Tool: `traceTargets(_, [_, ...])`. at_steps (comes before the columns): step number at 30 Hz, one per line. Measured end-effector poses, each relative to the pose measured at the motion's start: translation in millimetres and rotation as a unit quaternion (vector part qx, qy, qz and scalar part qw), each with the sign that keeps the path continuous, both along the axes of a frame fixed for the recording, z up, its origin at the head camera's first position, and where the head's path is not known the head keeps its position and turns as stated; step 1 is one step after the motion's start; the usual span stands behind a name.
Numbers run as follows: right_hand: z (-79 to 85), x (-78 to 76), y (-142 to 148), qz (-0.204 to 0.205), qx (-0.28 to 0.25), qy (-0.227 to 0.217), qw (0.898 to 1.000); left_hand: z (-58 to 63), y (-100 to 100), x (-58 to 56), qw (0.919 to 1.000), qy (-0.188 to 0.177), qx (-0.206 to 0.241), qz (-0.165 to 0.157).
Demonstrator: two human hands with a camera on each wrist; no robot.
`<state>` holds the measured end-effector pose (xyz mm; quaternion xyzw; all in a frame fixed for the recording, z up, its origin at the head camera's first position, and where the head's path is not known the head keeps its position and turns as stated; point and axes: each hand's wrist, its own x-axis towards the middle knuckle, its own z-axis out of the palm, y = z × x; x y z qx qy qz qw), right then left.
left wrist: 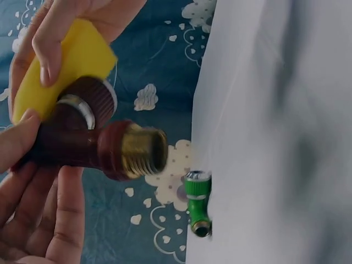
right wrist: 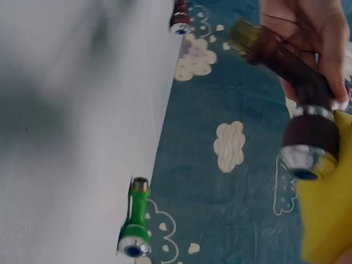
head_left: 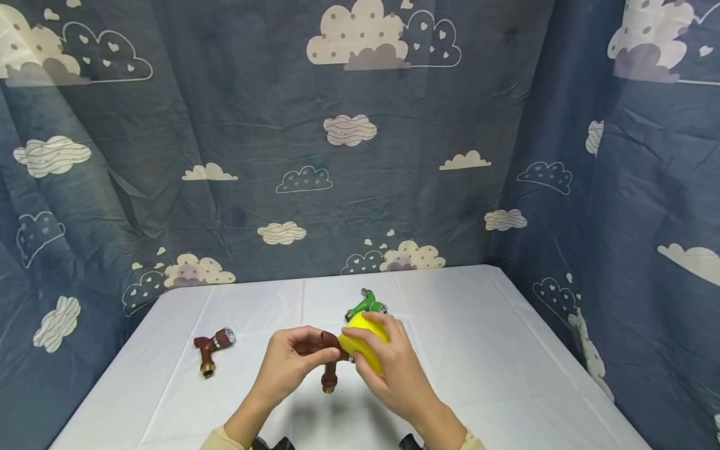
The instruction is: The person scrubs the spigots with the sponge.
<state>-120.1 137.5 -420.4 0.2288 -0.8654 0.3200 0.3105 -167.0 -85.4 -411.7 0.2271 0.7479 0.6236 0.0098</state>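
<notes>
A person's left grip [head_left: 289, 365] pinches a brown spray nozzle [left wrist: 104, 146] between thumb and fingers above a white counter [head_left: 478, 325], while the right grip [head_left: 398, 369], curled around a yellow sponge [left wrist: 85, 52], holds it against the nozzle's head. The work looks like wiping, underway and likely unfinished on this piece. A second brown nozzle [head_left: 207, 345] lies to the left and a green nozzle [head_left: 367, 304] toward the far edge, both untouched; whether either has been wiped cannot be told. No container shows in any view.
</notes>
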Motion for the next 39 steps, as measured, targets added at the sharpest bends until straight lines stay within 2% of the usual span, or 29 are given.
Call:
traceTargets(4, [-3.5,-0.1,1.0,-0.006,0.031,0.057,0.998,-0.8,4.0,0.6,0.9971,-0.053,0.049,0.024])
traceTargets(7, [-4.6,-0.4,2.4,0.001,0.039,0.085,0.996,-1.4,7.3,0.0,0.9907,-0.088,0.096,0.04])
traceTargets(13, [-5.0,-1.5,5.4,0.024,0.026,0.151,0.988,-1.3,14.9,0.8,0.9782,-0.119,0.163,0.051])
traceTargets(16, [-5.1,-1.5,6.8,0.027,0.016,0.158,0.987,-1.0,17.5,2.2,0.9718,-0.134,0.185,0.058])
traceTargets(21, [-7.4,0.3,6.9,0.022,-0.003,0.132,0.991,-2.7,20.1,3.6,0.957,-0.162,0.231,0.068])
traceTargets(27, [-11.9,1.1,7.1,0.014,-0.027,0.099,0.995,-6.0,20.3,3.6,0.9442,-0.167,0.274,0.071])
traceTargets(32, [-12.5,0.0,6.4,0.013,-0.1,0.062,0.993,-4.2,20.7,5.1,0.943,-0.164,0.284,0.053])
traceTargets(35, [-10.7,-0.7,5.4,0.005,-0.152,0.024,0.988,-3.6,20.9,6.0,0.945,-0.16,0.282,0.044])
traceTargets(39, [-9.5,-2.8,4.8,-0.012,-0.191,-0.013,0.981,-4.8,20.2,6.4,0.9477,-0.149,0.281,0.027])
